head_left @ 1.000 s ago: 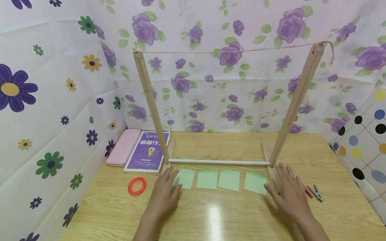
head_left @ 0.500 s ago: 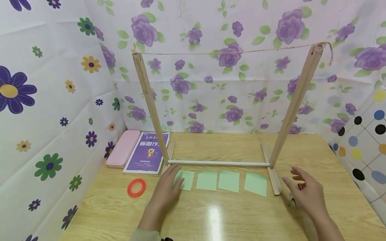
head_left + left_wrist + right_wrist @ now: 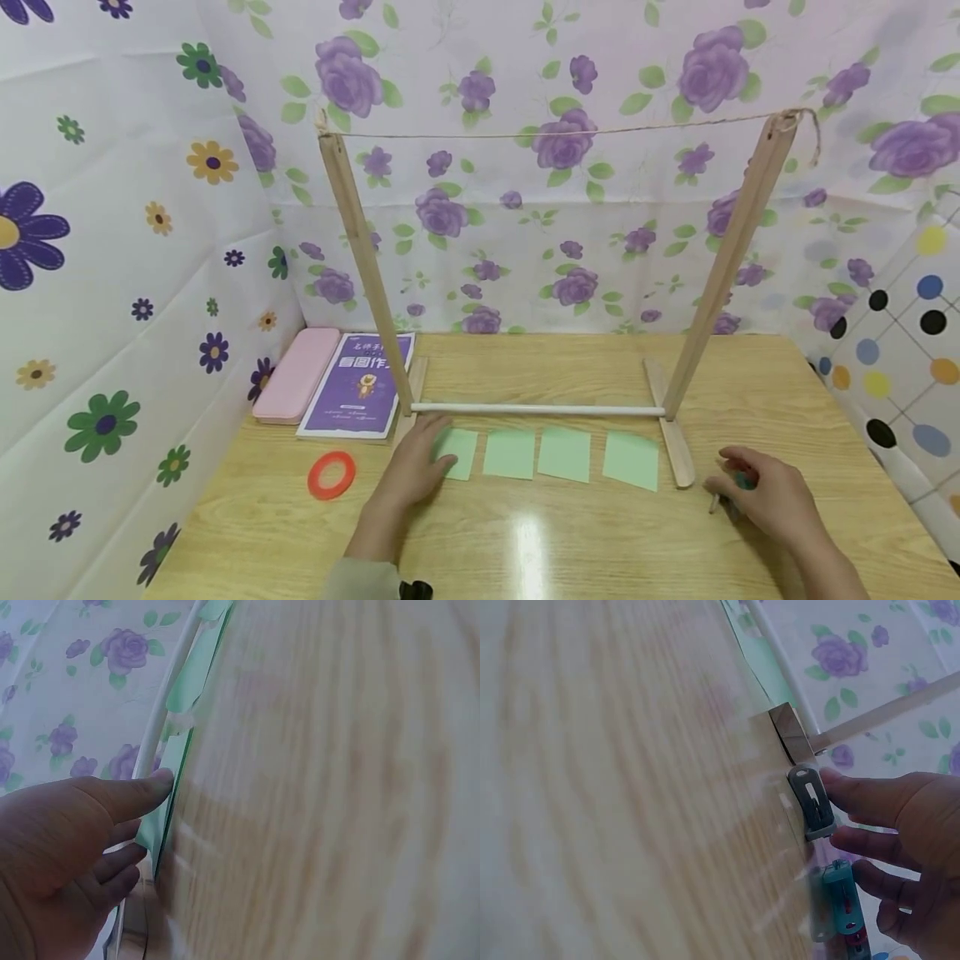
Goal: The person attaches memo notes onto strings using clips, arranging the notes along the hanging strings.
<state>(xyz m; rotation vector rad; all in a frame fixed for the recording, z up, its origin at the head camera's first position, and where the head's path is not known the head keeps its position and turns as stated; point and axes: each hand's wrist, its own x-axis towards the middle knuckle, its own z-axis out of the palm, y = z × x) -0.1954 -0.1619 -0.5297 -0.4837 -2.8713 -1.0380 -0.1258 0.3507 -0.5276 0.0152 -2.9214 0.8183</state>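
My left hand (image 3: 412, 469) lies at the leftmost green paper square (image 3: 463, 454); fingers spread on its far side, thumb over its right part. In the left wrist view the thumb (image 3: 154, 787) reaches over that square's edge. Toward the right of the table, my right hand (image 3: 768, 496) is at several small clips, fingers loosely bent and thumb apart from the index finger. A grey clip (image 3: 810, 801) lies beside its thumb and index fingertips in the right wrist view. Lower there, a teal clip (image 3: 843, 900) lies by the other fingers, with a red part behind it.
A wooden frame with two posts (image 3: 726, 262), a white rod (image 3: 536, 409) and a string (image 3: 450, 135) stands behind the row of green squares (image 3: 564, 455). At left are a red ring (image 3: 331, 476), a purple book (image 3: 358, 386) and a pink case (image 3: 297, 375).
My right hand has gone from the frame's right foot to the clips at its right, its fingers bending. My left hand has stayed at the leftmost square. The head view has shifted slightly.
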